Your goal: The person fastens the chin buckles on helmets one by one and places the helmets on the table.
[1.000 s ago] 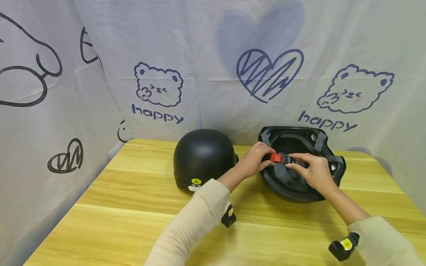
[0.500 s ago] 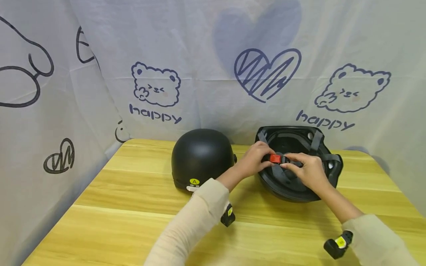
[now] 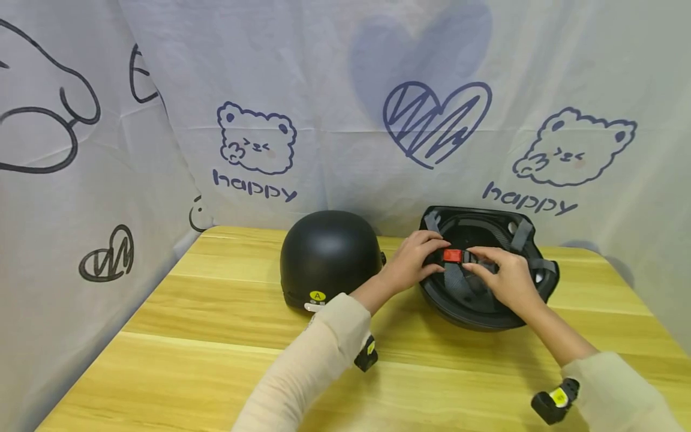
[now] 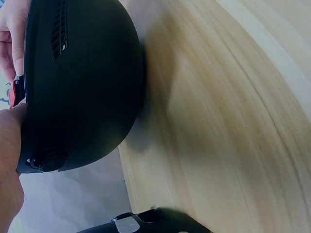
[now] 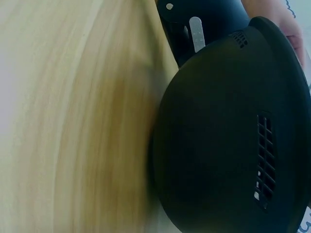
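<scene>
An upturned black helmet (image 3: 459, 315) sits on the table, its hollow inside facing up, with grey straps (image 3: 520, 234). Over its opening is a chin-strap buckle with a red part (image 3: 452, 256) and a dark part. My right hand (image 3: 504, 273) pinches the dark side of that buckle between thumb and fingers. To the left of the red part, my left hand (image 3: 412, 258) has its thumb and fingers spread, apart from the buckle. In the left wrist view, the helmet shell (image 4: 87, 87) hides most of the buckle (image 4: 15, 92). The right wrist view shows mainly the vented shell (image 5: 218, 136).
A second black helmet (image 3: 332, 258) stands upright just left, with a yellow "A" sticker (image 3: 317, 296). The wooden table (image 3: 216, 336) ends at a printed white curtain (image 3: 345, 150) behind. Small black cameras (image 3: 556, 401) hang at both wrists.
My left thumb and fingers have parted from the red part of the buckle, which they pinched before. The right hand keeps its pinch. Both helmets stay in place.
</scene>
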Demonstrator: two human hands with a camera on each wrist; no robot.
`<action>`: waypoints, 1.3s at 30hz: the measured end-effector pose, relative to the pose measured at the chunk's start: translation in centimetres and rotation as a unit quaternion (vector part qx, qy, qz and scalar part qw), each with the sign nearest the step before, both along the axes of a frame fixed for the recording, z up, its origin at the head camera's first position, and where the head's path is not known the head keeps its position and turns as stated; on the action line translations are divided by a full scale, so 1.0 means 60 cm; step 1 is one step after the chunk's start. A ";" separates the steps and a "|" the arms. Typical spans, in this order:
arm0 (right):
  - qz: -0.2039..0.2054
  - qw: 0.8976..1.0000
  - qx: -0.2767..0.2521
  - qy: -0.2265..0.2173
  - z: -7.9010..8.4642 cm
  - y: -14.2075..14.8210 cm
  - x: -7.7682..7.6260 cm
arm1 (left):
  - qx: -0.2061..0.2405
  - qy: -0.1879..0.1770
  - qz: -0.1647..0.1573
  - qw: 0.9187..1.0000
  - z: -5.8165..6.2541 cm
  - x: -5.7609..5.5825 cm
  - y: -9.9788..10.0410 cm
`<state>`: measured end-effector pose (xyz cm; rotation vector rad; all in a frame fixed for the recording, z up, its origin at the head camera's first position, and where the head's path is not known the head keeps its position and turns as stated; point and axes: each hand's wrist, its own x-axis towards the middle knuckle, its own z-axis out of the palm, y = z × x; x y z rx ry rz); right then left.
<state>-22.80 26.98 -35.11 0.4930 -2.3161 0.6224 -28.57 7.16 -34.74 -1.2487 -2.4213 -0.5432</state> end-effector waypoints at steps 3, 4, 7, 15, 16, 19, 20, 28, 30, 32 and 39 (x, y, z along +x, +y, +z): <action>0.006 1.000 0.004 -0.006 0.004 0.005 0.000 | -0.002 0.002 0.003 1.000 0.000 0.000 -0.001; 0.007 1.000 0.002 -0.007 0.007 0.007 0.000 | -0.002 0.003 0.003 1.000 -0.001 0.000 -0.002; 0.000 1.000 -0.005 -0.008 0.017 0.015 0.002 | 0.004 0.004 0.001 1.000 -0.001 -0.002 -0.002; 0.007 0.999 -0.030 -0.031 0.051 0.062 -0.004 | 0.057 -0.046 0.025 0.997 0.001 -0.012 -0.003; 0.008 0.999 -0.030 -0.038 0.053 0.070 -0.007 | 0.067 -0.060 0.031 0.995 0.002 -0.013 -0.003; -0.011 0.997 -0.036 -0.069 0.060 0.091 -0.013 | 0.096 -0.111 0.049 0.988 0.003 -0.018 -0.002; -0.023 0.995 -0.038 -0.085 0.061 0.097 -0.015 | 0.105 -0.127 0.055 0.985 0.004 -0.020 -0.001; -0.067 0.962 -0.073 -0.254 0.047 0.149 -0.024 | 0.131 -0.230 0.067 0.962 0.008 -0.033 0.001; -0.062 0.945 -0.080 -0.310 0.044 0.157 -0.026 | 0.142 -0.248 0.065 0.956 0.008 -0.037 0.001; -0.052 0.927 -0.088 -0.361 0.042 0.162 -0.028 | 0.149 -0.265 0.064 0.950 0.007 -0.040 0.002; -0.013 0.898 -0.106 -0.428 0.038 0.164 -0.029 | 0.152 -0.302 0.074 0.938 0.010 -0.046 0.008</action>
